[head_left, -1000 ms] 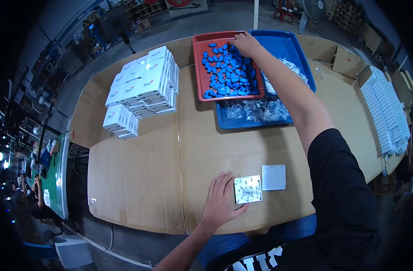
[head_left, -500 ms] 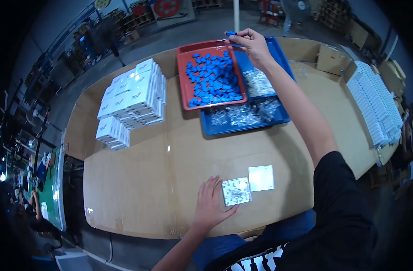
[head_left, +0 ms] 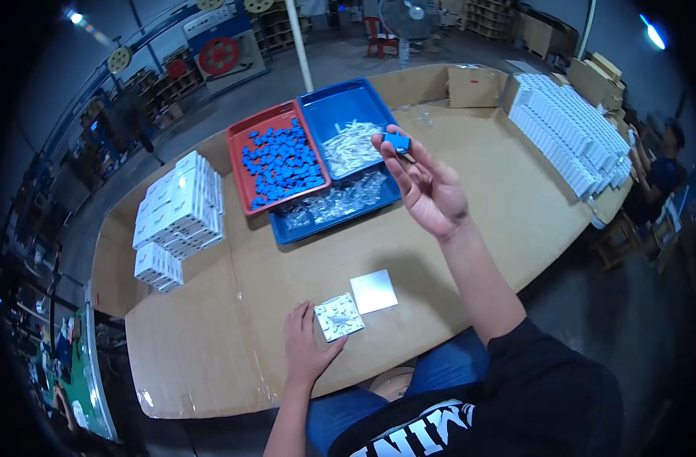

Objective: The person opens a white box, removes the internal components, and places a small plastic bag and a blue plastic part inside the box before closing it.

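Note:
My right hand [head_left: 432,186] is raised with the palm turned up, pinching a small blue plastic piece [head_left: 397,142] between thumb and fingertips. It hovers in front of the blue tray, apart from it. On the cardboard tabletop, my left hand [head_left: 308,346] lies with fingers outstretched and thumb apart, against the left and lower edges of a white square plastic case [head_left: 339,317]. Small parts show inside this case, too fine to make out. Beside it, to the upper right, lies a plain white square plate [head_left: 374,291].
A red tray [head_left: 323,181] holds many blue pieces. Next to it, a blue tray [head_left: 340,97] contains white slim parts; a lower blue tray [head_left: 287,235] holds clear plastic bags. White boxes [head_left: 180,206] are stacked at left, white cases [head_left: 565,133] at right. Another person [head_left: 660,164] sits far right.
My right hand has come back from above the trays toward me and turned palm up, the blue piece still in its fingers. The view has swung right. My left hand stays by the case.

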A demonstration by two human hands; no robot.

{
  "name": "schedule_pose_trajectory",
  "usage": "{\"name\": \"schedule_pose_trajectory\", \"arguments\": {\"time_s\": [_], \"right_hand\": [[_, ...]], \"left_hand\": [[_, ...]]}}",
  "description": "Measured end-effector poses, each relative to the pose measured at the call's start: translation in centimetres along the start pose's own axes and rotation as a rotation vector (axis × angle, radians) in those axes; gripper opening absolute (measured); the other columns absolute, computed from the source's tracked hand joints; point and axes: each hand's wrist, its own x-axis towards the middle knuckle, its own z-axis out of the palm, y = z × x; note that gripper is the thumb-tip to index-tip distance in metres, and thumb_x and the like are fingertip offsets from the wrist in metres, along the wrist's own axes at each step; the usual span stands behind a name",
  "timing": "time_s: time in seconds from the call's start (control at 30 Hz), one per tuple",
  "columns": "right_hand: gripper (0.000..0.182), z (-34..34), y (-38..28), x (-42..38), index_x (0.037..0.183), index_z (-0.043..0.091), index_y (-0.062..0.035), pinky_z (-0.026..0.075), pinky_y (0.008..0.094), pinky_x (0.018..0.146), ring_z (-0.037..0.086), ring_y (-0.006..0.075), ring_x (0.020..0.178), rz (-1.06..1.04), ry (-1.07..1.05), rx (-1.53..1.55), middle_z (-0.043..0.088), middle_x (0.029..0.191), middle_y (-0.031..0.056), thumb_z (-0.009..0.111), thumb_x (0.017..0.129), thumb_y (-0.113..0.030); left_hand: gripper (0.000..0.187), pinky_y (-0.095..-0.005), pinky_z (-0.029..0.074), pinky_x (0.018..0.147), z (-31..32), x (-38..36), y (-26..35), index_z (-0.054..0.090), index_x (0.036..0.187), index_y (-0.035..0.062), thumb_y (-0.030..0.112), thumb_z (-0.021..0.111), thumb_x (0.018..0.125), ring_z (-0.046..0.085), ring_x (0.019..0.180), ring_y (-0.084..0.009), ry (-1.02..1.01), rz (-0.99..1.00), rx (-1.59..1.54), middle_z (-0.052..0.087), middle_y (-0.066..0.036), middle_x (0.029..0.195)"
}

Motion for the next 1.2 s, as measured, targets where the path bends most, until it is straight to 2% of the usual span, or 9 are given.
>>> {"name": "schedule_pose_trajectory", "arguments": {"time_s": [0.07, 0.23, 0.33, 0.43, 0.53, 0.57, 0.63, 0.87, 1.2], "right_hand": [[0.045, -0.3, -0.2, -2.0, 0.151, 0.037, 0.0053, 0.051, 0.0383, 0.115, 0.050, 0.0319, 0.141, -0.063, 0.006, 0.095, 0.035, 0.157, 0.0285, 0.046, 0.110, -0.010], [0.043, -0.5, -0.3, -4.7, 0.149, 0.040, 0.0055, 0.052, 0.0385, 0.115, 0.050, 0.0318, 0.141, -0.058, 0.012, 0.153, 0.039, 0.156, 0.0276, 0.046, 0.110, -0.011], [0.043, -0.7, -0.2, -5.4, 0.149, 0.040, 0.0050, 0.053, 0.0383, 0.113, 0.053, 0.0304, 0.138, -0.032, 0.046, 0.156, 0.039, 0.156, 0.0264, 0.047, 0.110, -0.011], [0.043, -1.7, 0.5, -6.1, 0.145, 0.045, 0.0047, 0.058, 0.0373, 0.105, 0.064, 0.0280, 0.126, 0.019, 0.151, 0.019, 0.051, 0.147, 0.0237, 0.054, 0.108, -0.014], [0.030, -3.3, 3.9, -7.7, 0.120, 0.067, 0.0025, 0.059, 0.0358, 0.089, 0.073, 0.0268, 0.104, 0.106, 0.390, -1.053, 0.075, 0.112, 0.0146, 0.072, 0.095, -0.014], [0.030, -4.3, 5.5, -8.7, 0.120, 0.067, 0.0025, 0.059, 0.0358, 0.089, 0.073, 0.0268, 0.104, 0.161, 0.381, -1.024, 0.075, 0.112, 0.0146, 0.072, 0.095, -0.014], [0.026, -6.5, 8.3, -10.9, 0.111, 0.071, 0.0008, 0.057, 0.0360, 0.090, 0.073, 0.0278, 0.103, -0.094, -0.025, -1.911, 0.075, 0.110, 0.0132, 0.078, 0.087, -0.007], [0.025, -7.6, 16.3, -12.5, 0.110, 0.071, -0.0005, 0.056, 0.0393, 0.090, 0.068, 0.0319, 0.105, 0.037, -0.147, -1.779, 0.070, 0.114, 0.0137, 0.075, 0.087, -0.011], [0.024, -9.2, 19.6, -10.7, 0.112, 0.071, 0.0000, 0.058, 0.0399, 0.088, 0.070, 0.0332, 0.102, 0.134, -0.266, -1.834, 0.070, 0.117, 0.0136, 0.073, 0.089, -0.008]], "left_hand": [[0.090, -0.0500, 0.030, 0.122, 0.2, -0.2, 0.0, 0.050, 0.143, -0.0009, 0.043, 0.086, 0.073, 0.042, 0.142, -0.0403, -0.011, -0.061, -0.038, 0.048, -0.020, 0.150], [0.093, -0.0520, 0.027, 0.124, 0.1, -0.3, 0.6, 0.049, 0.144, -0.0013, 0.048, 0.085, 0.074, 0.042, 0.144, -0.0368, -0.022, -0.086, -0.018, 0.048, -0.019, 0.150], [0.093, -0.0518, 0.027, 0.124, 0.0, -0.2, 0.8, 0.049, 0.145, -0.0012, 0.047, 0.085, 0.074, 0.042, 0.144, -0.0372, -0.021, -0.091, -0.009, 0.048, -0.019, 0.150], [0.093, -0.0521, 0.028, 0.124, 0.6, -0.3, 0.0, 0.049, 0.145, -0.0010, 0.044, 0.086, 0.073, 0.043, 0.143, -0.0376, 0.001, -0.048, 0.011, 0.049, -0.019, 0.149], [0.088, -0.0496, 0.036, 0.118, 0.7, -0.3, 0.0, 0.051, 0.143, -0.0005, 0.033, 0.089, 0.070, 0.046, 0.138, -0.0401, 0.049, -0.048, -0.035, 0.049, -0.019, 0.149], [0.089, -0.0494, 0.036, 0.118, 0.6, -0.3, 0.1, 0.051, 0.143, -0.0004, 0.037, 0.088, 0.071, 0.046, 0.138, -0.0398, 0.052, -0.060, -0.046, 0.050, -0.019, 0.148], [0.089, -0.0494, 0.035, 0.119, 0.6, -0.3, -0.2, 0.051, 0.143, -0.0003, 0.041, 0.087, 0.072, 0.045, 0.139, -0.0395, 0.050, -0.046, -0.019, 0.050, -0.018, 0.148], [0.094, -0.0513, 0.033, 0.121, 0.6, -0.4, -0.7, 0.050, 0.144, 0.0005, 0.049, 0.087, 0.071, 0.046, 0.139, -0.0377, 0.050, -0.051, -0.008, 0.049, -0.017, 0.149], [0.093, -0.0506, 0.033, 0.121, 0.6, -0.2, -1.2, 0.051, 0.144, 0.0013, 0.047, 0.087, 0.071, 0.046, 0.139, -0.0371, 0.037, -0.073, -0.047, 0.049, -0.018, 0.148]]}}
